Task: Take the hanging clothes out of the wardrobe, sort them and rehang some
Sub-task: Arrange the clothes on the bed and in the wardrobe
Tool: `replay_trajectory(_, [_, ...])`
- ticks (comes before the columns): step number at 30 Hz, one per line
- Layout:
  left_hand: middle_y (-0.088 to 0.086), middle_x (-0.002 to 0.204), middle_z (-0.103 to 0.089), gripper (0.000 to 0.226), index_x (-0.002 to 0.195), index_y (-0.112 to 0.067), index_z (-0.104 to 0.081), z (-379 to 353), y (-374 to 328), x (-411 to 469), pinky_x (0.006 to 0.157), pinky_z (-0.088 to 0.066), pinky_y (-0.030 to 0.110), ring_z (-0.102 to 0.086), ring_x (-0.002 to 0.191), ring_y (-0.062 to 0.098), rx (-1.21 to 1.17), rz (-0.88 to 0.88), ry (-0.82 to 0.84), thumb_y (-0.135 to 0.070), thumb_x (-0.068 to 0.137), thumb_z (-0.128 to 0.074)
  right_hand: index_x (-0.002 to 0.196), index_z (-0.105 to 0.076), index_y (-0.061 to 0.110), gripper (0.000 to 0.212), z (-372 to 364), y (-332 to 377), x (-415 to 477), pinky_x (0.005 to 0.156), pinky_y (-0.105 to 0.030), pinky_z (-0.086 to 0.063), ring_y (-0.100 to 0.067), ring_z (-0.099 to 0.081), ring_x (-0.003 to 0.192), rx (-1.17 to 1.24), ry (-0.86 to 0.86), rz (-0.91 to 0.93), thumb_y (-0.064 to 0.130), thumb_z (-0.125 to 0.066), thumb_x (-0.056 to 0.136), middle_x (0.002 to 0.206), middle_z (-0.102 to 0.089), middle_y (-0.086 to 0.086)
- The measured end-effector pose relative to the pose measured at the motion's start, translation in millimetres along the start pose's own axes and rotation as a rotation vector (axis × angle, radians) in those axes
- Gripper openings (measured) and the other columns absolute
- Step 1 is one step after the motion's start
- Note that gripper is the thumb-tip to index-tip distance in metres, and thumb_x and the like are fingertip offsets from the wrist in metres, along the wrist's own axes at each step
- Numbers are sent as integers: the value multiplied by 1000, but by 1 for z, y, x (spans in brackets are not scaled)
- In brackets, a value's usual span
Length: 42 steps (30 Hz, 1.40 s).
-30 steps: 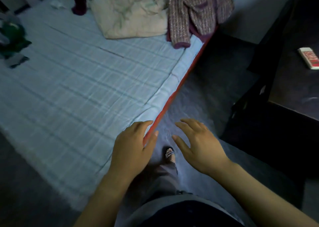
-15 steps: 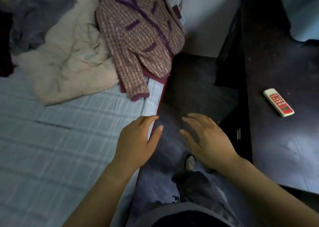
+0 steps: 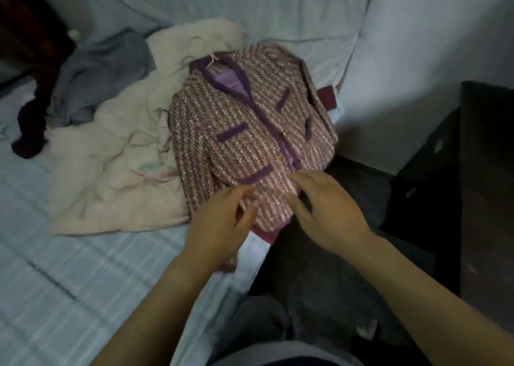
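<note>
A pink tweed jacket (image 3: 244,132) with purple trim lies face up at the bed's right edge, a hanger hook (image 3: 212,58) showing at its collar. My left hand (image 3: 219,224) hovers over the jacket's lower hem, fingers relaxed and spread. To its right, my right hand (image 3: 325,210) reaches the hem near the front opening, fingertips touching the fabric. Neither hand plainly grips anything. A cream garment (image 3: 111,171) lies crumpled to the left of the jacket, partly under it.
A grey garment (image 3: 103,71) and a dark maroon one (image 3: 33,110) lie further left on the pale checked bed sheet (image 3: 69,296). Dark furniture (image 3: 472,185) stands at the right across a narrow strip of floor. A pale wall rises behind.
The view has swung up the bed toward the jacket. Both hands have moved forward from the bed's edge to the jacket's lower hem.
</note>
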State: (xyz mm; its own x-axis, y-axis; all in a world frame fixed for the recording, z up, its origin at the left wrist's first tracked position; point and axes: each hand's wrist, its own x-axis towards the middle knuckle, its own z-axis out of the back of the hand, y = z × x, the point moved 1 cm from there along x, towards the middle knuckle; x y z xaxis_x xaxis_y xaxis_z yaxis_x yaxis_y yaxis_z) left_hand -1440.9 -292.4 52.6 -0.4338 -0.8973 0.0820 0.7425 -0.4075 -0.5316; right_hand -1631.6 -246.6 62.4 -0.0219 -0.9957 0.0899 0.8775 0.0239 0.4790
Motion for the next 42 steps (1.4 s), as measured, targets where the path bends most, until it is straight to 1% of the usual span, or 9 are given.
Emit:
replay_trajectory(4, [-2,112,-63,49,124,-23,-55,10,39,91,79,-49,35,-60,95,16,2,68,-87,-53,90,-36,133,-48,14,68,4,-11,109,107,-36,-34,-21,-44,124,-10,52,111,56,-21,88,135,-50,-5])
replay_trajectory(8, [-4,109,-63,46,123,-25,-55,23,62,180,76,-49,32,-59,93,12,14,90,-97,-50,90,-37,130,-50,16,44,17,-21,202,96,-17,-26,-15,-46,117,-24,84,176,41,-38,97,128,-53,-1])
replay_trajectory(12, [1,115,-62,46,121,-19,-58,31,98,259,83,-45,30,-59,102,17,39,130,-98,-47,89,-40,129,-52,14,56,22,-43,290,97,-26,-32,-19,-48,117,-83,123,225,49,-31,93,128,-55,-3])
replay_trajectory(16, [8,117,-58,44,118,-16,-59,37,140,313,88,-42,33,-55,107,25,102,228,-123,-42,88,-43,129,-52,10,44,15,-68,365,98,-32,-37,-23,-47,119,-101,188,253,37,-44,95,131,-52,-6])
replay_trajectory(20, [10,126,-54,40,126,-17,-54,41,172,361,92,-42,39,-51,114,30,207,360,-166,-35,90,-54,122,-57,6,46,0,-85,451,96,-39,-43,-30,-53,112,-107,258,347,36,-43,90,123,-57,-11])
replay_trajectory(27, [13,123,-56,43,133,-23,-44,28,201,423,86,-47,43,-54,109,34,200,716,-198,-41,94,-44,134,-47,13,47,-30,-99,592,106,-38,-31,-28,-40,129,-181,325,502,31,-54,91,142,-42,-11])
replay_trajectory(32, [6,94,-67,47,103,-22,-53,1,198,426,70,-46,39,-63,88,32,283,861,-218,-55,88,-24,135,-44,27,47,-54,-120,632,88,-37,-42,-26,-52,111,-231,446,562,46,-48,92,123,-52,-5])
replay_trajectory(37, [-1,91,-66,59,108,-28,-55,-4,168,413,71,-44,39,-63,87,27,240,930,-310,-65,81,-17,125,-52,27,37,-56,-123,634,79,-37,-46,-26,-60,100,-132,493,644,44,-49,92,107,-62,-2])
replay_trajectory(42, [-5,89,-68,53,107,-31,-60,-5,131,374,67,-50,37,-64,81,21,199,996,-481,-64,82,-27,127,-54,23,38,-48,-109,607,85,-31,-43,-20,-57,110,-22,564,682,38,-51,93,124,-60,1])
